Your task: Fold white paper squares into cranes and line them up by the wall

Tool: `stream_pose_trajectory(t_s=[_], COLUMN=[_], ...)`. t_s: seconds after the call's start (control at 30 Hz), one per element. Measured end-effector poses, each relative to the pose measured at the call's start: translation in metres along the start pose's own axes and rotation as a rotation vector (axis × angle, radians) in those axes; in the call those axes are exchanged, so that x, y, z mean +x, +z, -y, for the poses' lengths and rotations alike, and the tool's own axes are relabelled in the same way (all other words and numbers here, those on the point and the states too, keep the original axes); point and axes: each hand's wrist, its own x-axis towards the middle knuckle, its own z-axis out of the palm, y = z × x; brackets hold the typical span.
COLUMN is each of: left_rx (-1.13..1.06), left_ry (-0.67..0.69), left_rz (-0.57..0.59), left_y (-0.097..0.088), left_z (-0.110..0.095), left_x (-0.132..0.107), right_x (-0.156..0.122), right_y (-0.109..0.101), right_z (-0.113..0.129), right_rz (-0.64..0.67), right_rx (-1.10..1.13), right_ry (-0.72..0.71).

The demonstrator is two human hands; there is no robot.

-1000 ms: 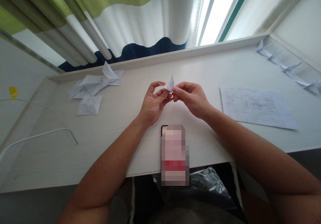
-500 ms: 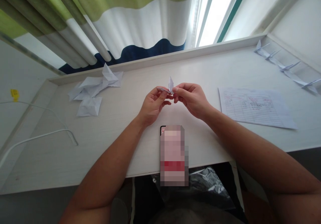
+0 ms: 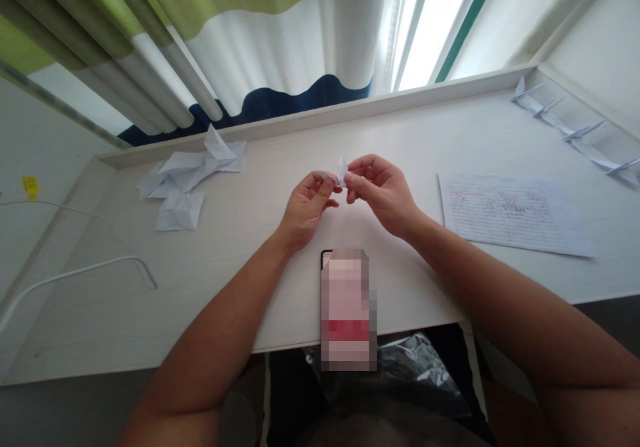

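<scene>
A small folded white paper figure (image 3: pixel 341 169) is pinched between both hands above the middle of the white desk (image 3: pixel 240 280). My left hand (image 3: pixel 305 208) grips its left end with thumb and fingers closed. My right hand (image 3: pixel 383 192) pinches its right side, fingers curled. One pointed flap sticks up between the fingertips; the rest of the figure is hidden by them.
A phone (image 3: pixel 348 308) lies at the desk's near edge below the hands. Several folded white papers (image 3: pixel 185 180) lie at the back left. A lined printed sheet (image 3: pixel 510 215) lies to the right. Paper cranes (image 3: pixel 570 130) line the right ledge. A white cable (image 3: pixel 80 270) crosses the left. Curtains hang behind.
The hands have closed in on the paper figure, pressing its left flap down; less of the figure shows above the fingers. Both hands stay in the same spot.
</scene>
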Motion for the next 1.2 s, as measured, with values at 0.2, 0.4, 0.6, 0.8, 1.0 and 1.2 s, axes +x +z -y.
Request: stream_pose_trajectory(t_s=[0.2, 0.4, 0.6, 0.8, 1.0, 1.2], left_rx=[0.100, 0.070, 0.061, 0.035, -0.049, 0.027], left_ry=[0.075, 0.099, 0.124, 0.110, 0.077, 0.205], left_rz=[-0.049, -0.040, -0.036, -0.017, 0.005, -0.112], left_y=[0.0000, 0.0005, 0.0011, -0.0002, -0.0019, -0.0011], left_z=[0.0020, 0.0035, 0.0051, 0.0035, 0.0023, 0.0065], left_x=[0.0016, 0.0021, 0.0026, 0.0018, 0.0005, 0.0014], right_x=[0.0010, -0.0005, -0.0013, -0.0010, -0.0005, 0.0008], right_y=[-0.0020, -0.0009, -0.0006, -0.0039, -0.0059, -0.0050], right_z=[-0.0004, -0.0004, 0.0004, 0.0005, -0.0024, -0.0039], right_rz=[0.012, 0.038, 0.059, 0.091, 0.126, 0.072], right_rx=[-0.041, -0.005, 0.027, 0.014, 0.002, 0.002], right_ry=[0.015, 0.043, 0.056, 0.049, 0.060, -0.005])
